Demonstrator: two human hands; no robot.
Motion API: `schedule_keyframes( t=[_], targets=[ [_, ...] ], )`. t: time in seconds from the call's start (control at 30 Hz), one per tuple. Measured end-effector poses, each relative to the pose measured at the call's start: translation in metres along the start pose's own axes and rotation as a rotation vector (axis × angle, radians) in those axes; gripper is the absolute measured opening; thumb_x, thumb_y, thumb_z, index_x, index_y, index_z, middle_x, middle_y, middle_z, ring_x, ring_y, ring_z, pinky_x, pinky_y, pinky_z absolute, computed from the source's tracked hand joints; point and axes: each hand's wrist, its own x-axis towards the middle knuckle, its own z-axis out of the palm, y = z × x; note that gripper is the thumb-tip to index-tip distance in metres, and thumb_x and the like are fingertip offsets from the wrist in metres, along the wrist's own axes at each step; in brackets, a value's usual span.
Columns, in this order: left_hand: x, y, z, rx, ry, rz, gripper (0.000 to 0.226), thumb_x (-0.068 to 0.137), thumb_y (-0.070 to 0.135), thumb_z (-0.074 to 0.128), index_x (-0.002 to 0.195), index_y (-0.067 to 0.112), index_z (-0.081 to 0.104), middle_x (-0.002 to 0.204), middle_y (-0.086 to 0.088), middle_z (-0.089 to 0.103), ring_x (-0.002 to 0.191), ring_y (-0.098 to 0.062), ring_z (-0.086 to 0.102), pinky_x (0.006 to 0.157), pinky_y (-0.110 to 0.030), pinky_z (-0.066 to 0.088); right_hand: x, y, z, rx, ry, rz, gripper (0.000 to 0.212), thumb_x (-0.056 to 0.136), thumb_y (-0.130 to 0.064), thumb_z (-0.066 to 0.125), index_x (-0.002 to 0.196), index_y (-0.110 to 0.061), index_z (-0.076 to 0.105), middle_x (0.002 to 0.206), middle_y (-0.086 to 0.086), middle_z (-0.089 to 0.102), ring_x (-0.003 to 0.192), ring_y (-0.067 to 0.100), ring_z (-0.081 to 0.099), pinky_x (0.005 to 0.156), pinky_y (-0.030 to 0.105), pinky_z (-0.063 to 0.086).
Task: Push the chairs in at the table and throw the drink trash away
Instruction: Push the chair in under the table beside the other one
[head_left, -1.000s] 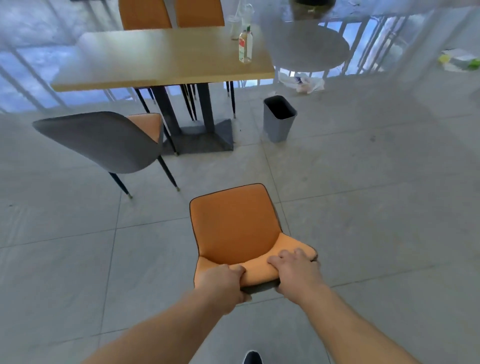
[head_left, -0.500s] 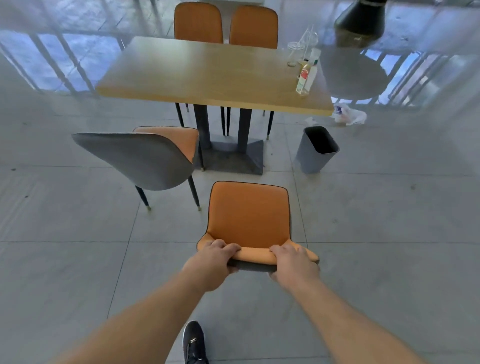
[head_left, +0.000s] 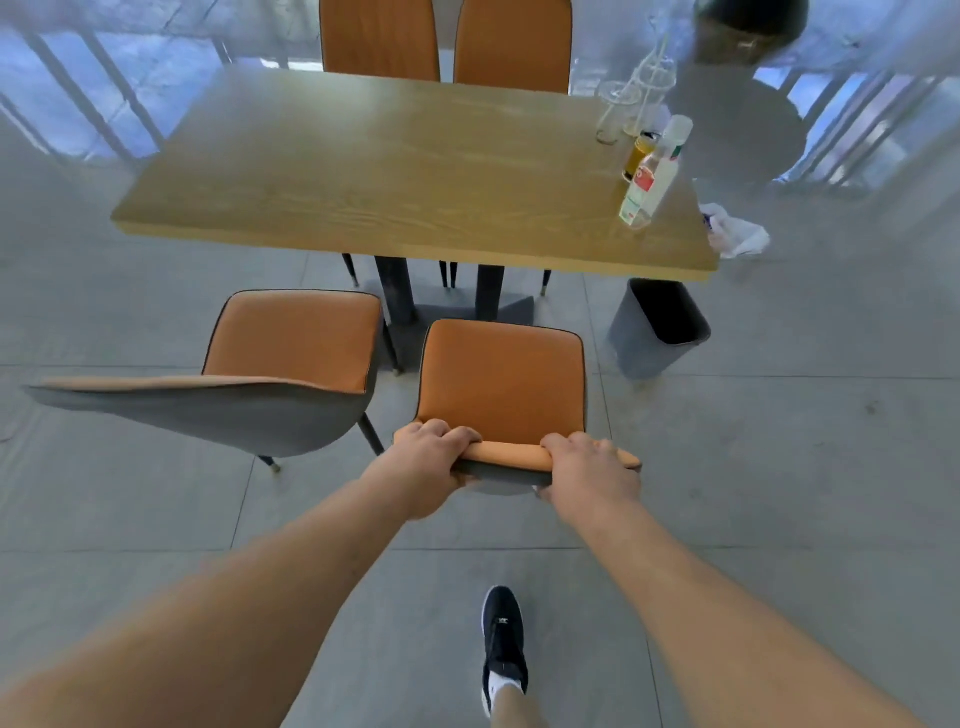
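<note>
Closer to the desk (head_left: 395, 171) than a second ago, the chair (head_left: 501, 384) stands at 12 o'clock, left hand (head_left: 426, 465) and right hand (head_left: 587, 470) gripping its padded backrest top. Probably light, rigid, sliding easily. Open floor ahead; second chair (head_left: 249, 384) at 10 o'clock, bin (head_left: 649, 343) at 1 o'clock.

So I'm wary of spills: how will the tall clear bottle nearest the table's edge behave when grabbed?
The clear bottle is tall and narrow, so it probably tips easily if nudged. It looks like thin plastic and nearly empty, so likely light and a bit squashy. It stands near the table corner, so a knock could send it off.
</note>
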Motion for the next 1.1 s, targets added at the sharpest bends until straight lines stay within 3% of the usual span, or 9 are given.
schedule_keyframes(
  t=[0.2, 0.33, 0.47, 0.53, 0.6, 0.67, 0.73, 1.0, 1.1],
  targets=[
    [0.083, 0.009, -0.052, -0.047, -0.077, -0.054, 0.054, 0.096, 0.051, 0.066, 0.144, 0.047, 0.041, 0.134, 0.007, 0.051, 0.124, -0.024, 0.043, 0.109, -0.047, 0.04, 0.088, 0.004, -0.053, -0.064, -0.084, 0.061, 0.046, 0.094, -0.036, 0.072, 0.133, -0.037, 0.049, 0.125, 0.001, 0.051, 0.127, 0.031, 0.042, 0.097, 0.066, 0.048],
    [0.077, 0.0, -0.055, -0.083, -0.137, -0.136, 0.078, 0.082, 0.063, 0.074, 0.148, 0.043, 0.037, 0.147, 0.008, 0.044, 0.131, -0.023, 0.043, 0.112, -0.053, 0.04, 0.092, 0.004, -0.062, -0.276, -0.263, 0.151, 0.074, 0.085, -0.049, 0.075, 0.147, -0.038, 0.036, 0.15, 0.005, 0.044, 0.149, 0.045, 0.023, 0.106, 0.085, 0.018],
    [0.044, -0.083, -0.071, 0.304, 0.032, -0.282, 0.079, 0.093, 0.053, 0.063, 0.158, 0.035, 0.02, 0.166, 0.0, 0.024, 0.156, -0.03, 0.011, 0.121, -0.071, 0.007, 0.079, -0.041, -0.046, -0.203, -0.122, -0.124, 0.058, 0.084, -0.056, 0.069, 0.132, -0.032, 0.047, 0.128, -0.003, 0.059, 0.123, 0.029, 0.054, 0.106, 0.067, 0.032],
    [0.03, -0.14, -0.093, 0.338, 0.062, -0.406, 0.072, 0.095, 0.047, 0.061, 0.156, 0.033, 0.025, 0.161, 0.0, 0.033, 0.152, -0.031, 0.022, 0.12, -0.069, 0.014, 0.083, -0.073, -0.037, -0.184, 0.019, -0.225, 0.035, 0.089, -0.042, 0.067, 0.118, -0.029, 0.054, 0.112, -0.004, 0.065, 0.103, 0.024, 0.062, 0.094, 0.049, 0.046],
    [0.018, -0.187, -0.11, 0.388, 0.079, -0.473, 0.045, 0.095, 0.039, 0.056, 0.138, 0.032, 0.045, 0.135, 0.002, 0.057, 0.124, -0.026, 0.053, 0.108, -0.055, 0.04, 0.087, -0.094, -0.031, -0.179, 0.101, -0.217, 0.018, 0.09, -0.031, 0.065, 0.106, -0.028, 0.057, 0.101, -0.004, 0.066, 0.092, 0.023, 0.063, 0.081, 0.041, 0.047],
    [0.009, -0.215, -0.112, 0.42, 0.108, -0.38, 0.013, 0.094, 0.033, 0.05, 0.106, 0.031, 0.055, 0.1, 0.008, 0.065, 0.085, -0.017, 0.06, 0.078, -0.036, 0.053, 0.09, -0.102, -0.024, -0.18, 0.108, -0.194, 0.017, 0.087, -0.033, 0.067, 0.101, -0.03, 0.057, 0.096, -0.006, 0.066, 0.088, 0.022, 0.063, 0.076, 0.039, 0.047],
    [0.004, -0.224, -0.107, 0.441, 0.109, -0.272, 0.005, 0.096, 0.031, 0.05, 0.095, 0.031, 0.054, 0.087, 0.011, 0.063, 0.072, -0.014, 0.06, 0.065, -0.029, 0.053, 0.09, -0.101, -0.019, -0.172, 0.093, -0.197, 0.019, 0.084, -0.033, 0.067, 0.101, -0.032, 0.059, 0.095, -0.008, 0.066, 0.088, 0.021, 0.064, 0.074, 0.037, 0.048],
    [0.009, -0.207, -0.112, 0.594, 0.059, 0.055, 0.028, 0.105, 0.016, 0.043, 0.125, 0.024, 0.06, 0.09, 0.001, 0.072, 0.07, -0.016, 0.069, 0.064, -0.029, 0.057, 0.089, -0.145, -0.013, -0.141, 0.006, -0.486, 0.009, 0.09, -0.022, 0.065, 0.091, -0.025, 0.057, 0.092, -0.003, 0.066, 0.085, 0.021, 0.063, 0.067, 0.031, 0.048],
    [0.01, -0.193, -0.106, 0.622, -0.019, 0.088, 0.022, 0.103, 0.015, 0.044, 0.116, 0.019, 0.062, 0.091, 0.0, 0.07, 0.072, -0.018, 0.068, 0.066, -0.032, 0.058, 0.085, -0.159, -0.006, -0.128, 0.0, -0.554, 0.015, 0.088, -0.025, 0.07, 0.088, -0.026, 0.055, 0.09, -0.002, 0.066, 0.082, 0.02, 0.063, 0.066, 0.03, 0.048]
  ],
)
